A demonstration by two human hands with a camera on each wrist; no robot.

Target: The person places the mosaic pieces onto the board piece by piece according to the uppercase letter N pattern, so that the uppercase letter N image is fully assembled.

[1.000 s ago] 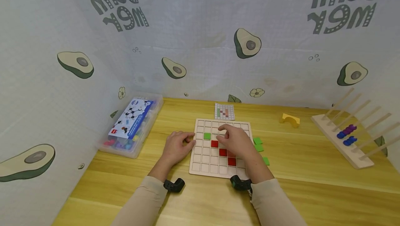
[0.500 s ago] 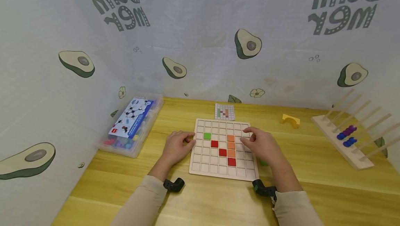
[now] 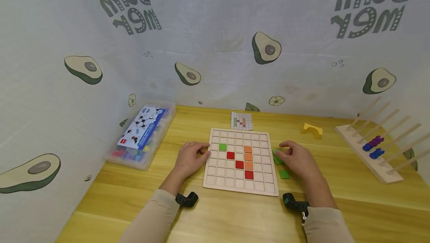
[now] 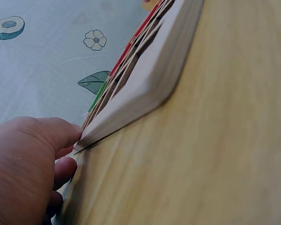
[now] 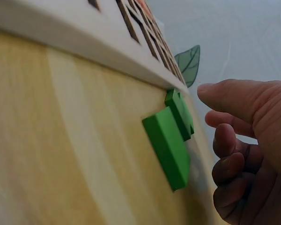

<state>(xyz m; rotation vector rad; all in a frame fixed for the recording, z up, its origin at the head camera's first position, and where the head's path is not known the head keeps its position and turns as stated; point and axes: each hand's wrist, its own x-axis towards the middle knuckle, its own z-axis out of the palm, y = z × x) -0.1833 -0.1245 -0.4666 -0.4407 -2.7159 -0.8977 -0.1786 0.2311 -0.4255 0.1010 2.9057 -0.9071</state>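
A pale wooden grid board lies flat on the table, with one green tile, several red tiles and several orange tiles set in its squares. My left hand rests beside it, thumb and index fingertips at the board's left edge; the left wrist view shows the thumb against that edge. Past the right edge, my right hand hovers over loose green tiles, partly covering them. In the right wrist view nothing shows between its fingers, and a green tile lies just below the thumb.
A small printed grid card lies behind the board. At the left stands a clear plastic box with a molecule label. To the right are a yellow arch block and a wooden peg rack with blue and purple beads.
My right hand has moved right, off the board to the loose green tiles, uncovering the orange tiles. The left hand has stayed at the board's left edge.
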